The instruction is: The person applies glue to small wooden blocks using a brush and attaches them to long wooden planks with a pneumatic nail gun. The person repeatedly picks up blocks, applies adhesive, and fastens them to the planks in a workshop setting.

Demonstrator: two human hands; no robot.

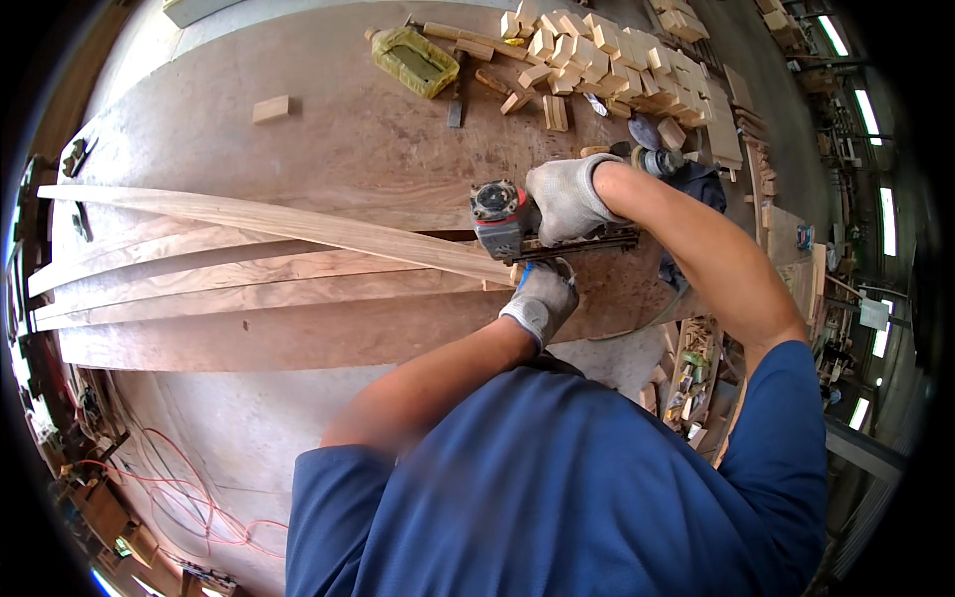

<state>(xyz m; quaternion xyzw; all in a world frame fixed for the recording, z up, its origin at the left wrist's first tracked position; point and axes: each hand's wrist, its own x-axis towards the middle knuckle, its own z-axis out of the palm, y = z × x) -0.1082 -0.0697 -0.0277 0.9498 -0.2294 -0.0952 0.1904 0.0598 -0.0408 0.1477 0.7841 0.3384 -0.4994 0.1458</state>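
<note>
My right hand [572,202], in a grey work glove, is closed round the grip of a nail gun [499,227]. The gun is dark grey with a red band, and its nose points down at the right end of a long curved wooden strip [288,227]. At that same end my gloved left hand [544,300] is closed, close below the gun. A small pale wood block [517,273] shows beside its fingers; part of the grasp is hidden. Two more long strips, an upper one [159,247] and a lower one [249,284], lie under and beside the curved strip.
Many pale wood blocks [597,60] are piled at the far right of the worktable [328,149]. Near them lie a yellow-green tray [416,62], a hammer [456,99] and an angle grinder [657,159]. One loose block [271,109] sits far left. Red hoses [199,497] lie on the floor.
</note>
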